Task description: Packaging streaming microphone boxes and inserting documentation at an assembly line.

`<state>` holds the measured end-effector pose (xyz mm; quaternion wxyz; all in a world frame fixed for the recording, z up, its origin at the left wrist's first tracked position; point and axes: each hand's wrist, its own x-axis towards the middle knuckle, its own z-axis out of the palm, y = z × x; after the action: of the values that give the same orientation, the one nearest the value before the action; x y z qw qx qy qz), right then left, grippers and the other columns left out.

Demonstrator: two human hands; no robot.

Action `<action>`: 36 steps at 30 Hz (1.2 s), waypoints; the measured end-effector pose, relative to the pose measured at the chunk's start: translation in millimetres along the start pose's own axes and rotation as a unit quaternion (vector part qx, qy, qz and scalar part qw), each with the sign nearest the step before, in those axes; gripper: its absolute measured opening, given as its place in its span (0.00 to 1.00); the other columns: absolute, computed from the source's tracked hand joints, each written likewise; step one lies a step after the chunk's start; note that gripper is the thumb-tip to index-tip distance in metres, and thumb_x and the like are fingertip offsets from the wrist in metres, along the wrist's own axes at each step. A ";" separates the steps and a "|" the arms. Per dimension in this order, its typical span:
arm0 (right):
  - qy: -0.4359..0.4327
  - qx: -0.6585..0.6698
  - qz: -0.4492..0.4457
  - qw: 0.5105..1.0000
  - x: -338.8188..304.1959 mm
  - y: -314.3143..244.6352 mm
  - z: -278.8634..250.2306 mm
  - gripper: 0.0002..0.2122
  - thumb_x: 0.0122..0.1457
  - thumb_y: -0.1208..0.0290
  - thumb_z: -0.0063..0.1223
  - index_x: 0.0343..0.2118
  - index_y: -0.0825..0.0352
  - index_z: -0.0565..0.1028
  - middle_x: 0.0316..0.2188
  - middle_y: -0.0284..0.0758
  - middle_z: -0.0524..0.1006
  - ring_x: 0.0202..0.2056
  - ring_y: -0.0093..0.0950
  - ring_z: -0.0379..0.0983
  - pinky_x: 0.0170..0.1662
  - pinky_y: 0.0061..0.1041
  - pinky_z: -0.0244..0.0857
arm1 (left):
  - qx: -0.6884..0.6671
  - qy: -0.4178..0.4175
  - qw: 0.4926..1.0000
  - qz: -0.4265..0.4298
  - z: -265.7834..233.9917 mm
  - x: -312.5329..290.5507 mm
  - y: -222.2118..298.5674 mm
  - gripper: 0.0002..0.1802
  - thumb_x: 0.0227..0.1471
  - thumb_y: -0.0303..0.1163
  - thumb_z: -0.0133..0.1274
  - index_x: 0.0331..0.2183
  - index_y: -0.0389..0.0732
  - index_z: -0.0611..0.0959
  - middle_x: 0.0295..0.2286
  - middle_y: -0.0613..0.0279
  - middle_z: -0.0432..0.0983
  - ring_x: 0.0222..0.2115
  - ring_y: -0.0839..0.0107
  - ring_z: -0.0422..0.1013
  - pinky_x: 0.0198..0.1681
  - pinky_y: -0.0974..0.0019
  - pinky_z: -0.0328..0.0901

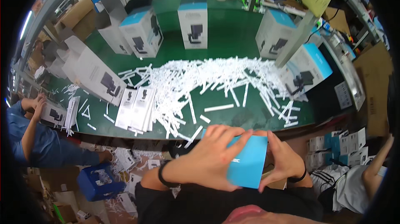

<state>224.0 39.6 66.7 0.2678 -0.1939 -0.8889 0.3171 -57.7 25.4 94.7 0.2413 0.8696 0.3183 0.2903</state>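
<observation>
A box with a bright blue face (250, 163) is between my hands, close to my body at the table's front edge. My left hand (214, 155) is closed around its left side, with the fingers reaching over the far edge. On the opposite side, my right hand (285, 159) grips it between thumb and fingers. The hands hide the box's side faces. Beyond them, loose white paper strips (196, 78) lie in a wide heap on the green table (233, 117). A stack of printed leaflets (135, 109) rests left of the heap.
White boxes with blue tops stand along the back, including a middle box (193, 28) and a tilted right box (306, 74). An open carton (93, 69) leans at left. A metal post (296, 40) rises at right. One co-worker's arm (31, 128) shows at left, another person's (375, 169) at right.
</observation>
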 end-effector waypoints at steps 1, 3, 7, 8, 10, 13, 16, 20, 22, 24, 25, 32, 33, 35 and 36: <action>-0.003 -0.014 -0.008 1.000 6.7 -4.6 -4.8 0.74 0.27 0.41 0.81 0.72 0.70 0.41 0.64 0.52 0.64 0.24 0.28 0.70 0.30 0.23 0.67 | -0.034 -0.014 0.999 0.019 -25.4 7.9 -2.2 0.61 0.26 0.52 0.74 0.60 0.29 0.70 0.51 0.45 0.68 0.51 0.49 0.66 0.55 0.50 0.58; 0.041 -0.060 0.027 0.997 9.7 -14.8 -5.7 0.75 0.30 0.41 0.81 0.72 0.72 0.36 0.62 0.59 0.63 0.38 0.44 0.78 0.38 0.34 0.73 | -0.029 -0.023 0.999 0.034 -57.5 25.2 -6.3 0.64 0.26 0.53 0.75 0.61 0.29 0.69 0.51 0.45 0.69 0.51 0.49 0.67 0.55 0.51 0.58; 0.127 -0.155 -0.005 0.980 61.3 -7.4 -23.6 0.73 0.31 0.45 0.82 0.71 0.74 0.37 0.58 0.59 0.67 0.46 0.46 0.79 0.46 0.36 0.74 | 0.006 -0.020 0.991 0.136 -115.1 63.1 -11.7 0.60 0.27 0.53 0.75 0.60 0.31 0.72 0.53 0.45 0.69 0.52 0.47 0.68 0.56 0.51 0.59; 0.155 -0.167 0.029 0.973 77.9 -0.8 -35.6 0.72 0.33 0.50 0.82 0.72 0.74 0.37 0.59 0.58 0.67 0.48 0.43 0.79 0.49 0.35 0.73 | 0.125 0.088 0.980 0.128 -127.8 67.2 -12.0 0.55 0.30 0.49 0.75 0.58 0.32 0.74 0.53 0.46 0.69 0.52 0.47 0.68 0.56 0.51 0.60; 0.347 0.015 0.103 0.932 125.5 21.2 -45.6 0.68 0.36 0.55 0.81 0.72 0.71 0.38 0.60 0.55 0.67 0.61 0.43 0.68 0.59 0.38 0.66 | 0.310 0.268 0.905 0.110 -137.0 78.4 -34.5 0.45 0.35 0.41 0.75 0.55 0.33 0.78 0.52 0.47 0.70 0.51 0.48 0.68 0.57 0.51 0.61; 0.485 -0.224 0.105 0.839 187.9 105.4 -89.9 0.65 0.36 0.54 0.79 0.73 0.63 0.43 0.59 0.54 0.65 0.57 0.50 0.69 0.57 0.44 0.68 | 0.262 0.383 0.883 0.070 -119.4 64.9 -58.0 0.31 0.43 0.26 0.68 0.52 0.33 0.80 0.48 0.46 0.72 0.48 0.50 0.70 0.53 0.53 0.66; 0.528 -0.321 0.248 0.747 244.0 179.2 -98.6 0.61 0.37 0.51 0.77 0.73 0.47 0.45 0.54 0.54 0.63 0.49 0.56 0.71 0.51 0.49 0.70 | 0.158 0.358 0.920 -0.018 -97.6 45.4 -84.7 0.27 0.46 0.24 0.65 0.50 0.32 0.80 0.45 0.45 0.72 0.46 0.51 0.71 0.52 0.55 0.67; 0.505 -0.273 0.364 0.734 280.8 290.6 -64.2 0.60 0.38 0.52 0.78 0.72 0.42 0.46 0.56 0.55 0.57 0.44 0.58 0.74 0.46 0.52 0.73 | 0.203 0.335 0.915 -0.097 -90.8 -3.2 -109.4 0.24 0.46 0.21 0.64 0.48 0.33 0.81 0.44 0.47 0.73 0.44 0.50 0.72 0.49 0.55 0.68; 0.497 -0.322 0.368 0.717 290.0 296.1 -43.3 0.58 0.38 0.48 0.78 0.71 0.42 0.49 0.56 0.52 0.57 0.42 0.58 0.75 0.43 0.51 0.74 | 0.189 0.304 0.922 -0.150 -88.0 -28.5 -116.3 0.23 0.46 0.21 0.63 0.48 0.33 0.82 0.43 0.48 0.73 0.43 0.51 0.73 0.48 0.57 0.69; 0.518 -0.334 0.384 0.688 285.5 302.2 -58.9 0.51 0.44 0.49 0.75 0.69 0.46 0.52 0.55 0.52 0.59 0.41 0.58 0.75 0.42 0.51 0.73 | 0.182 0.309 0.915 -0.184 -83.9 -37.8 -116.9 0.23 0.46 0.22 0.64 0.48 0.35 0.82 0.43 0.49 0.74 0.43 0.51 0.73 0.47 0.56 0.69; 0.522 -0.351 0.372 0.683 283.6 297.4 -64.5 0.48 0.47 0.49 0.73 0.69 0.47 0.54 0.53 0.52 0.61 0.40 0.58 0.76 0.41 0.51 0.73 | 0.166 0.304 0.917 -0.200 -79.3 -45.4 -115.6 0.24 0.46 0.23 0.64 0.48 0.36 0.83 0.42 0.50 0.74 0.43 0.52 0.73 0.47 0.56 0.69; 0.388 -0.333 0.374 0.774 269.2 243.7 -79.0 0.44 0.54 0.55 0.67 0.69 0.52 0.50 0.48 0.56 0.70 0.48 0.57 0.75 0.48 0.50 0.71 | 0.244 0.201 0.887 -0.336 -22.3 -68.8 -116.8 0.34 0.50 0.31 0.65 0.58 0.34 0.74 0.48 0.44 0.70 0.49 0.46 0.67 0.53 0.51 0.64; 0.398 -0.331 0.349 0.781 258.4 239.9 -83.2 0.44 0.55 0.57 0.67 0.70 0.55 0.49 0.48 0.57 0.71 0.49 0.57 0.74 0.49 0.50 0.70 | 0.241 0.205 0.885 -0.341 -18.7 -70.8 -116.9 0.34 0.50 0.31 0.65 0.58 0.34 0.74 0.48 0.44 0.70 0.49 0.46 0.67 0.53 0.51 0.64; 0.414 -0.432 0.181 0.780 226.3 250.2 -84.7 0.40 0.57 0.68 0.62 0.68 0.61 0.50 0.45 0.55 0.73 0.45 0.49 0.76 0.47 0.43 0.70 | 0.230 0.220 0.886 -0.337 -15.8 -73.9 -120.8 0.39 0.51 0.34 0.65 0.61 0.34 0.70 0.50 0.42 0.68 0.50 0.44 0.65 0.54 0.49 0.63; 0.318 -0.302 0.260 0.860 213.0 230.8 -83.6 0.37 0.56 0.75 0.57 0.67 0.62 0.51 0.45 0.53 0.73 0.42 0.45 0.76 0.45 0.40 0.70 | 0.220 0.253 0.886 -0.321 -18.8 -77.1 -122.3 0.37 0.51 0.33 0.65 0.60 0.33 0.71 0.50 0.41 0.68 0.49 0.44 0.67 0.53 0.50 0.64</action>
<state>148.0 354.7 42.6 0.3726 -0.5795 -0.7248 0.0123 -169.1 59.6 7.2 0.0345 0.6475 0.6862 0.3297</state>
